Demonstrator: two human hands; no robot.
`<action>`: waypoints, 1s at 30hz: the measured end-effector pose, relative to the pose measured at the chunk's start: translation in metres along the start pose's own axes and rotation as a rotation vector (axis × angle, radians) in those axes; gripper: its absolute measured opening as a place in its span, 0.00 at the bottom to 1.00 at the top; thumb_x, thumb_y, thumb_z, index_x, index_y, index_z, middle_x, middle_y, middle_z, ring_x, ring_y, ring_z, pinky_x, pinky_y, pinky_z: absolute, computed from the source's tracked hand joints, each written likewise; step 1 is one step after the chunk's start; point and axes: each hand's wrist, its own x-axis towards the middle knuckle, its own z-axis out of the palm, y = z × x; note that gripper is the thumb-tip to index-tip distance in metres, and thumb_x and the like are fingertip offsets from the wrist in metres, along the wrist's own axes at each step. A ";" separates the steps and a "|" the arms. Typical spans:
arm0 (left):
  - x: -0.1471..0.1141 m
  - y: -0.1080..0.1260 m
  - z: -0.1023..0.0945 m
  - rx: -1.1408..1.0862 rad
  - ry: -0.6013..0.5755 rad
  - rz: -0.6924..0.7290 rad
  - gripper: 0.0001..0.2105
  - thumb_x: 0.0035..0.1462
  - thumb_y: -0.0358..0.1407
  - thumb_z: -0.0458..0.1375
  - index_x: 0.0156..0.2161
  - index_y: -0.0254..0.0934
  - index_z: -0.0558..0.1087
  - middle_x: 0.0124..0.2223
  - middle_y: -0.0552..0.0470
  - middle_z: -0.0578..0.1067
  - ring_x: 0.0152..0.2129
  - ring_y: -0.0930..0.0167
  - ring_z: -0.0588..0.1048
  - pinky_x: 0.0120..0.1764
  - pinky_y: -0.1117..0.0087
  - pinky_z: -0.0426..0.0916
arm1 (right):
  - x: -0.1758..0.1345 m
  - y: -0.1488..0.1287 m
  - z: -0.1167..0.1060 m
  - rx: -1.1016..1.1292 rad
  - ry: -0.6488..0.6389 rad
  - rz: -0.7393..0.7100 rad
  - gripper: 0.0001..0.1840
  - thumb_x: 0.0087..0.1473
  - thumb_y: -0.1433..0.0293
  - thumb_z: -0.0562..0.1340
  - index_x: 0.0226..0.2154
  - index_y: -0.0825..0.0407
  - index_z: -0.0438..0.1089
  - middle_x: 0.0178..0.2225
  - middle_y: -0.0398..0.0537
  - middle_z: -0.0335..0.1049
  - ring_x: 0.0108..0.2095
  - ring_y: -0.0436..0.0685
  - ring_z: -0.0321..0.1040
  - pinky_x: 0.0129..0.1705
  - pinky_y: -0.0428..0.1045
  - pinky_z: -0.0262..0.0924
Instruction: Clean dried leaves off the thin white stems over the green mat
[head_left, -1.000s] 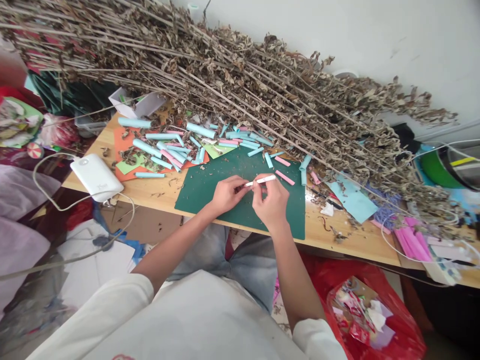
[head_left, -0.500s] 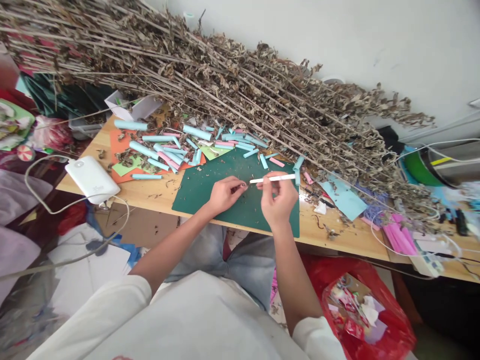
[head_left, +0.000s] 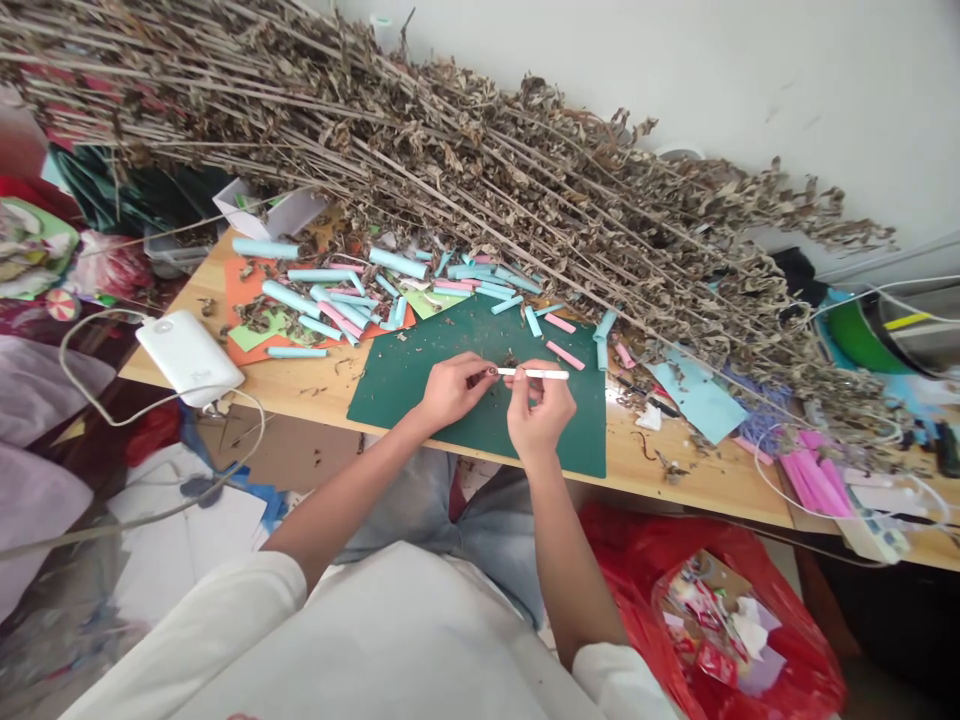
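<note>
Head view looks down on my wooden table point(head_left: 315, 380), and the biggest thing on it is a heap of dried leafy branches point(head_left: 465, 170) running from ten o'clock across to three o'clock along the white wall point(head_left: 712, 70). Below that heap, at the centre, lies my green cutting mat point(head_left: 420, 385), dusted with leaf crumbs. Toward nine o'clock from the mat an orange sheet point(head_left: 240, 285) carries a scatter of rolled paper tubes point(head_left: 330, 290), mostly light blue with some pink, and a white power bank point(head_left: 190, 355) sits near the table's edge with its cable looping off. At three o'clock from the mat a light blue paper sheet point(head_left: 694, 395) lies flat, and at five o'clock, below the table, there is a red plastic bag point(head_left: 720, 610) with scraps inside. Over the mat my right hand point(head_left: 538, 410) pinches a thin white stick point(head_left: 534, 373) between thumb and fingers, holding it level just above the mat. My left hand point(head_left: 450, 390) is curled, its fingertips nipping the stick's left end, where a small dark bit sits that I cannot make out.
</note>
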 end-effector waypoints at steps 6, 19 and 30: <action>0.000 0.001 0.000 0.007 0.005 -0.010 0.10 0.63 0.38 0.56 0.41 0.36 0.79 0.38 0.49 0.78 0.28 0.75 0.73 0.32 0.75 0.65 | -0.002 -0.008 0.000 0.125 0.059 0.037 0.07 0.61 0.64 0.57 0.37 0.50 0.65 0.35 0.47 0.69 0.29 0.51 0.75 0.33 0.47 0.74; -0.001 0.000 0.001 0.004 0.017 0.003 0.11 0.63 0.40 0.56 0.40 0.36 0.79 0.36 0.48 0.78 0.27 0.74 0.72 0.30 0.75 0.64 | 0.004 -0.008 -0.007 0.012 0.008 -0.097 0.05 0.60 0.67 0.58 0.38 0.50 0.66 0.38 0.49 0.70 0.34 0.53 0.74 0.34 0.48 0.73; 0.000 0.000 0.001 0.018 0.014 -0.004 0.11 0.63 0.40 0.57 0.39 0.36 0.78 0.37 0.48 0.78 0.26 0.75 0.72 0.30 0.75 0.65 | 0.006 -0.002 0.001 0.360 0.230 0.204 0.10 0.57 0.62 0.62 0.36 0.52 0.65 0.28 0.42 0.70 0.26 0.51 0.75 0.31 0.48 0.74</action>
